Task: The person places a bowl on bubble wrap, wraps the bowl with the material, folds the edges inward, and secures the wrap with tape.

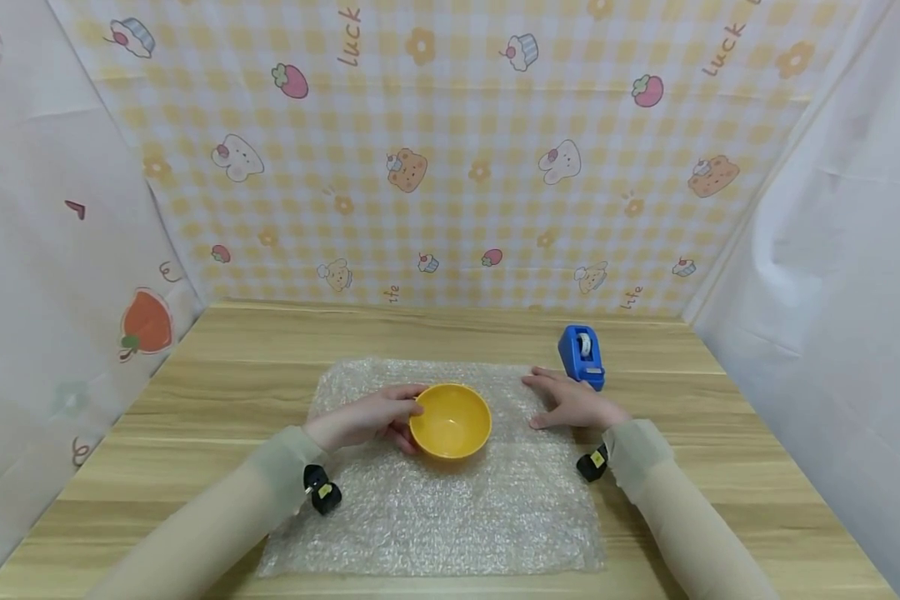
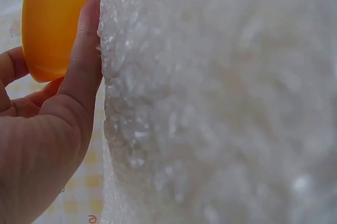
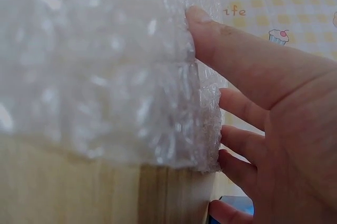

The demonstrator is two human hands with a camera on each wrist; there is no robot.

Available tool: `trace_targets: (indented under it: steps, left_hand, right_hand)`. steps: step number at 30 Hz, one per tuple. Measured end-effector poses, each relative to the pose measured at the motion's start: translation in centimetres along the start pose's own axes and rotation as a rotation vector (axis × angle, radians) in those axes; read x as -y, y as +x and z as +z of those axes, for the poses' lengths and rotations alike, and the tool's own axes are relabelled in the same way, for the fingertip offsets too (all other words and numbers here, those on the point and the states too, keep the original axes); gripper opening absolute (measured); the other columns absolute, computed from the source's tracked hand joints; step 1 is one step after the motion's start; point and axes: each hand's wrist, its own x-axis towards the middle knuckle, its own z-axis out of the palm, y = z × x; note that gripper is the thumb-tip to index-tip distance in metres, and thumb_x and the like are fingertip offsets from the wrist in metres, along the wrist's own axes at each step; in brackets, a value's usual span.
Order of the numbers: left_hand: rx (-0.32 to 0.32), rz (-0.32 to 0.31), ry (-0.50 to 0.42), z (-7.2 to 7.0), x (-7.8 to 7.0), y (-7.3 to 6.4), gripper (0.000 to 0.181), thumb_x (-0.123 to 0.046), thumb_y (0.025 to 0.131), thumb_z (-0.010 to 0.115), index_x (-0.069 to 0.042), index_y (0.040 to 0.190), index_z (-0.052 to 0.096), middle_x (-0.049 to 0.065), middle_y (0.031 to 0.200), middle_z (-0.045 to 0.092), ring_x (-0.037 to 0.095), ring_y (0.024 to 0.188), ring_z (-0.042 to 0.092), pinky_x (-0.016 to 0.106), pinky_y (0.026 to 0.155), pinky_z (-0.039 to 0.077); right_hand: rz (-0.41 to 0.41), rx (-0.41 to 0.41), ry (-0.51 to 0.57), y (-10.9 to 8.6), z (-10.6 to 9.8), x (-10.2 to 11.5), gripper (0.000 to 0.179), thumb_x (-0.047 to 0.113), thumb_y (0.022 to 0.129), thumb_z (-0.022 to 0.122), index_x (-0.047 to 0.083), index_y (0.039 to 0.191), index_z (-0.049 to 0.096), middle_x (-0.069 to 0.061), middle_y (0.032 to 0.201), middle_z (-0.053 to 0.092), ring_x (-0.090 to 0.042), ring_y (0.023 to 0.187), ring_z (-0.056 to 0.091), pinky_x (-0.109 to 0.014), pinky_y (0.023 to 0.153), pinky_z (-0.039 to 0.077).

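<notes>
A yellow bowl sits over the middle of a sheet of bubble wrap, its opening facing up. My left hand grips the bowl's left side, thumb at the rim and fingers around the outside. In the left wrist view the same bowl shows between thumb and fingers. My right hand rests at the right edge of the sheet, fingers spread. The right wrist view has its thumb and fingertips touching the bubble wrap, with nothing gripped.
A blue tape dispenser stands just beyond my right hand. The wooden table extends to a yellow checked cloth at the back. White cloths hang at the left and right.
</notes>
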Motion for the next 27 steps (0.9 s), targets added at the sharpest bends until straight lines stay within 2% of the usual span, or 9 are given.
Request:
trace_targets:
  steps: [11, 17, 21, 25, 27]
  left_hand:
    - [-0.003, -0.034, -0.001, 0.1, 0.2, 0.0, 0.057, -0.015, 0.099, 0.048, -0.001, 0.151, 0.028, 0.020, 0.104, 0.067, 0.024, 0.072, 0.069, 0.035, 0.066, 0.058]
    - [-0.006, -0.027, 0.030, 0.0, 0.1, -0.2, 0.058, -0.017, 0.099, 0.049, 0.000, 0.150, 0.029, 0.019, 0.107, 0.068, 0.025, 0.079, 0.069, 0.036, 0.067, 0.058]
    - [0.006, -0.026, 0.140, -0.3, -0.8, -0.8, 0.059, -0.024, 0.099, 0.053, -0.001, 0.149, 0.031, 0.017, 0.111, 0.066, 0.026, 0.084, 0.068, 0.038, 0.072, 0.057]
    - [0.006, -0.029, 0.317, -0.8, -2.0, -1.6, 0.064, -0.035, 0.097, 0.057, -0.007, 0.149, 0.034, 0.012, 0.120, 0.061, 0.024, 0.091, 0.066, 0.039, 0.076, 0.055]
    - [0.021, -0.007, 0.400, -1.1, -2.3, -2.0, 0.066, -0.036, 0.095, 0.060, -0.007, 0.149, 0.035, 0.013, 0.126, 0.058, 0.024, 0.097, 0.064, 0.041, 0.079, 0.054]
  right_hand:
    - [0.008, 0.006, 0.000, 0.0, -0.1, 0.1, 0.082, 0.048, 0.082, 0.073, 0.015, 0.149, 0.040, -0.014, 0.158, 0.022, -0.037, 0.143, 0.018, -0.071, 0.105, 0.012]
    - [0.025, 0.006, 0.021, 0.3, 0.1, 0.1, 0.081, 0.049, 0.081, 0.074, 0.017, 0.148, 0.041, -0.013, 0.158, 0.023, -0.037, 0.143, 0.018, -0.070, 0.106, 0.011]
    - [0.028, 0.006, 0.029, 0.3, 0.2, 0.1, 0.080, 0.047, 0.081, 0.074, 0.018, 0.148, 0.042, -0.012, 0.158, 0.022, -0.038, 0.143, 0.018, -0.069, 0.107, 0.011]
    - [0.020, 0.004, 0.041, 0.2, 0.0, 0.2, 0.078, 0.042, 0.081, 0.076, 0.015, 0.147, 0.044, -0.015, 0.158, 0.023, -0.040, 0.142, 0.020, -0.066, 0.108, 0.016]
    - [0.004, -0.001, 0.053, 0.1, -0.1, 0.3, 0.076, 0.039, 0.082, 0.076, 0.012, 0.145, 0.045, -0.018, 0.157, 0.023, -0.042, 0.141, 0.021, -0.065, 0.108, 0.019]
